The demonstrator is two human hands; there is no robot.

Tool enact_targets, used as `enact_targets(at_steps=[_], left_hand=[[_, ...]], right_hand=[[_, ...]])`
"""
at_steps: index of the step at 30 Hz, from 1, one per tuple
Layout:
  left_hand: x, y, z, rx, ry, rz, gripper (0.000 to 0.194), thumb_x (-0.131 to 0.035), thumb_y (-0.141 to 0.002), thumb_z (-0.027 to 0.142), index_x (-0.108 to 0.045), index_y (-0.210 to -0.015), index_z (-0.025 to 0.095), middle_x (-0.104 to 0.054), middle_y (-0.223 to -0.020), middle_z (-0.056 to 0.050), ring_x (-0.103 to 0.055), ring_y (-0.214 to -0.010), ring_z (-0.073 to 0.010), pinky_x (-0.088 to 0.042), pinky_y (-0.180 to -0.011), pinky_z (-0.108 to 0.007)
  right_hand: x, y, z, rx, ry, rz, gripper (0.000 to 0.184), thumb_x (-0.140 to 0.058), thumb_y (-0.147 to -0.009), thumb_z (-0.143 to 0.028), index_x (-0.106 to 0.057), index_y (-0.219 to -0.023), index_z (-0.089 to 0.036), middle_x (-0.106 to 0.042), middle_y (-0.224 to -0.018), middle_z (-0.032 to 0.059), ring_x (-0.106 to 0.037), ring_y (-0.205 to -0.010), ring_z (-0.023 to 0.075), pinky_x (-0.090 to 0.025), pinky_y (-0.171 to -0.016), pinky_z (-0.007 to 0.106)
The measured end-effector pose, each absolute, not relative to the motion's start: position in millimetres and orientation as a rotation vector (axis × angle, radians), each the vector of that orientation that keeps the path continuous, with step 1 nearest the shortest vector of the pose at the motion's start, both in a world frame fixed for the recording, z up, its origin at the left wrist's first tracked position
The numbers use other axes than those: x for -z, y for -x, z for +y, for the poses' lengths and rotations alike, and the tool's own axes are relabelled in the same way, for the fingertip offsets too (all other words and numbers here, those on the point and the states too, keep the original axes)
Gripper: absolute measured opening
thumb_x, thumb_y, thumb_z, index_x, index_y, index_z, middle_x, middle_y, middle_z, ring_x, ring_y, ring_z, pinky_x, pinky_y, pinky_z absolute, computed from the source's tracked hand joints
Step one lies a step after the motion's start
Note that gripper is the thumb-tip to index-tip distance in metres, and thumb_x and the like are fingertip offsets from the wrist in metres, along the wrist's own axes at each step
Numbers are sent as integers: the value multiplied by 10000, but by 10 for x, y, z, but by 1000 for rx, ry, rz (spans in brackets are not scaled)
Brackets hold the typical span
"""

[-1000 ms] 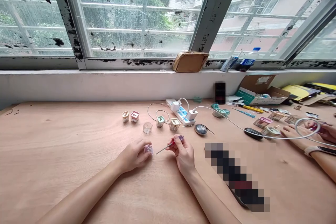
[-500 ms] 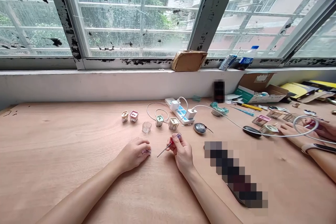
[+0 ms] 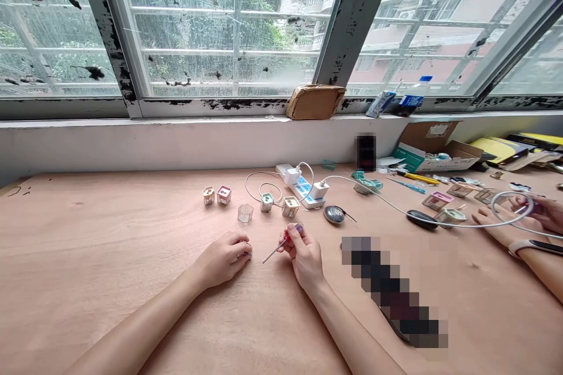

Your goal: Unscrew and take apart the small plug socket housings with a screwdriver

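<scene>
Left hand (image 3: 223, 258), grip closed around a small lilac piece (image 3: 249, 255) near a clear cup (image 3: 245, 213) on the worktop (image 3: 132, 240); most of the piece, visible one second earlier, is now covered. Right hand (image 3: 307, 255), grip holding a screwdriver (image 3: 275, 250), tip downward.

Left hand (image 3: 225, 259) and right hand (image 3: 305, 255) closed, not touching

Both bare arms reach in from the near side of the worktop (image 3: 109, 228), converging toward its far edge. The left forearm (image 3: 153, 313) slants inward; the left wrist (image 3: 200, 278) is nearly straight, the back of the hand up, the fingers bent downward and gathered in a grip. The right forearm (image 3: 352, 328) slants the opposite way, its wrist (image 3: 322, 288) also almost straight, the thumb (image 3: 294, 234) pressed over curled fingers in a pinching hold. The two hands are near each other, short of the far edge.
</scene>
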State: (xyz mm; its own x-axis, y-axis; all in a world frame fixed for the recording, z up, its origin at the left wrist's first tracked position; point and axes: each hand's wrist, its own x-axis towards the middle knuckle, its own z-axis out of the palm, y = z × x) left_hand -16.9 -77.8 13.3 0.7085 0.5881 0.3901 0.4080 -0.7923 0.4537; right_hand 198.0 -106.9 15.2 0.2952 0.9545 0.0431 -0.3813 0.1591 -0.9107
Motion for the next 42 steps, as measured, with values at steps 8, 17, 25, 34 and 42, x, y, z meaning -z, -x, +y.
enact_targets(at_steps=[8, 17, 25, 34, 42], left_hand=[[-183, 182, -720, -737, -2823, 722, 214, -423, -965, 215, -634, -977, 180, -632, -1028, -85, -589, -895, -160, -495, -780, -268], [-95, 275, -680, -842, -2793, 774, 187, -454, -959, 214, -619, -1041, 185, -623, -1102, -90, -589, -991, -160, -510, -866, -285], [-460, 228, -143, -1013, -2768, 913, 145, -501, -938, 218, -630, -989, 175, -629, -1044, -78, -597, -951, -161, -500, -841, -293], [-769, 76, 172, -514, -2942, 949, 176, -498, -904, 231, -669, -933, 206, -623, -1072, -53, -593, -843, -132, -459, -753, -237], [-773, 20, 232, -477, -2940, 1043, 324, -504, -889, 234, -569, -1203, 282, -646, -1076, -25, -625, -820, -143, -445, -692, -225]], right_hand=[[-161, -1979, -1076, -1102, 949, -741, 457, -801, -681, -544, -563, -734, -158, -582, -651, -2, -537, -523, 95, -502, -507, 218], [-129, -2052, -1004, -1086, 892, -656, 452, -820, -666, -515, -564, -766, -157, -589, -652, -5, -540, -534, 93, -523, -495, 213], [-43, -2136, -854, -1084, 872, -519, 518, -850, -593, -535, -550, -772, -152, -593, -615, -15, -541, -481, 84, -505, -448, 190], [-4, -2108, -814, -1059, 862, -516, 538, -816, -607, -584, -550, -770, -146, -593, -605, -19, -548, -447, 83, -501, -422, 184], [29, -2101, -765, -1047, 852, -528, 520, -792, -636, -588, -547, -759, -146, -584, -606, -23, -548, -451, 82, -501, -416, 182]])
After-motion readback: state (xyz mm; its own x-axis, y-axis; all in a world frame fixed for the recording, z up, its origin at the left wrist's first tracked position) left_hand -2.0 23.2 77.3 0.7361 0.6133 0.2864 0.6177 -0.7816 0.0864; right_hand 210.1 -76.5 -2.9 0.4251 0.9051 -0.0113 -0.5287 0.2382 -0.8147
